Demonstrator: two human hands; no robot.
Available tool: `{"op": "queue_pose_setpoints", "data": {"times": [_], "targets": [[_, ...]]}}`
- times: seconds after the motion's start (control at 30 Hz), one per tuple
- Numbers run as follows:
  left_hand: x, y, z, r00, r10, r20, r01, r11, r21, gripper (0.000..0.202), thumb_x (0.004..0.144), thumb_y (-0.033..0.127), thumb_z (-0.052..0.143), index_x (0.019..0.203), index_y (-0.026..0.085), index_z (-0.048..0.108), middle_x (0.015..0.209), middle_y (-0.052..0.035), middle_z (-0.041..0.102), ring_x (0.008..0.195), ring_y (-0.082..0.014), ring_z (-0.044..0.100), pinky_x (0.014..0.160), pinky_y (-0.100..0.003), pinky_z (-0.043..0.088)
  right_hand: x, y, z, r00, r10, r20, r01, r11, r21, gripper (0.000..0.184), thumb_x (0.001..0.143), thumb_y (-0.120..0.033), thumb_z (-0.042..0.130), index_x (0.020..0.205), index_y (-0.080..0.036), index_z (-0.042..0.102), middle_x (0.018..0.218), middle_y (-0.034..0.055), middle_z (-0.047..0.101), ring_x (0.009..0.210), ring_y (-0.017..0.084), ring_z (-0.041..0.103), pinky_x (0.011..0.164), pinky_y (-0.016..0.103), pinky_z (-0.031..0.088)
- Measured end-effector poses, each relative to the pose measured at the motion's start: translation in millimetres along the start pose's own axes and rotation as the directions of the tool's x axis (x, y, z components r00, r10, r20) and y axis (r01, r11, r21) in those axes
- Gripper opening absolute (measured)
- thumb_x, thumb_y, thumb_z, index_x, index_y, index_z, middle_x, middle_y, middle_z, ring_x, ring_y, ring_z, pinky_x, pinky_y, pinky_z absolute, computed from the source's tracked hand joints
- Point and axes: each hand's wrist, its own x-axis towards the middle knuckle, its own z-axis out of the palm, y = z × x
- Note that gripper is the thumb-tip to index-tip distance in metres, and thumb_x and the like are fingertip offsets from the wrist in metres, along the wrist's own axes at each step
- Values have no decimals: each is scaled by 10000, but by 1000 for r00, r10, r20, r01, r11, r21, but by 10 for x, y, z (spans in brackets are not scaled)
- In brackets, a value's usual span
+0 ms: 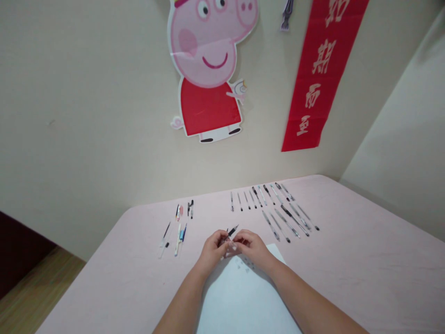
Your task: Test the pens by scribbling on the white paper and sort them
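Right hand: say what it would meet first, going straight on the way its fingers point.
The right hand points at the left hand, likely met first, apart from the pen piece between them; whether the hands touch is unclear.

The pink table cover (pixel 358 250) looks like matt cloth, faintly creased; the white sheet (pixel 243 301) is smooth, matt paper. The pens (pixel 291 215) look like smooth plastic, some clear. The pig cutout (pixel 210 106) is smooth and glossy, the wall (pixel 86 102) matt, the floor (pixel 45 278) wood-grained.
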Motion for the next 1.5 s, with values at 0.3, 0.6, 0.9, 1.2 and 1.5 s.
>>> {"op": "queue_pose_setpoints", "data": {"times": [0.3,0.6,0.9,1.2,1.5], "targets": [[51,-29,-227,968,251,-27,-193,804,562,198,850,320,505,824,171,633,776,-43,608,706,-175,541,672,-308,414,44,29,-107,963,73,-261,-82,996,-24,138,739,-279,584,753,-174,673,735,44,647,648,167,569,596,282,454],[43,9,-226,953,300,48,-260,725,638,176,860,287,505,810,175,632,774,-45,610,717,-178,557,663,-289,416,51,-15,-127,957,66,-282,-74,997,-16,148,723,-301,584,739,-178,664,725,44,645,621,164,550,592,289,445],[46,10,-231,958,282,57,-249,710,658,183,866,294,498,812,178,628,789,-52,610,740,-188,558,683,-305,425,46,-10,-128,966,42,-257,-54,998,-41,152,734,-299,578,752,-173,661,727,40,635,621,158,549,580,277,441],[33,30,-215,956,282,81,-263,699,665,169,863,279,502,815,184,634,818,-60,612,787,-197,567,704,-305,429,27,-22,-104,981,2,-195,-18,996,-83,103,750,-245,564,748,-188,649,748,34,623,651,155,560,573,258,438],[13,75,-194,952,287,105,-282,687,670,172,867,273,501,824,181,640,824,-63,617,803,-200,570,718,-305,431,22,-22,-95,985,-15,-171,-6,993,-122,97,759,-208,552,749,-187,646,752,34,621,648,151,556,576,255,441]]}}
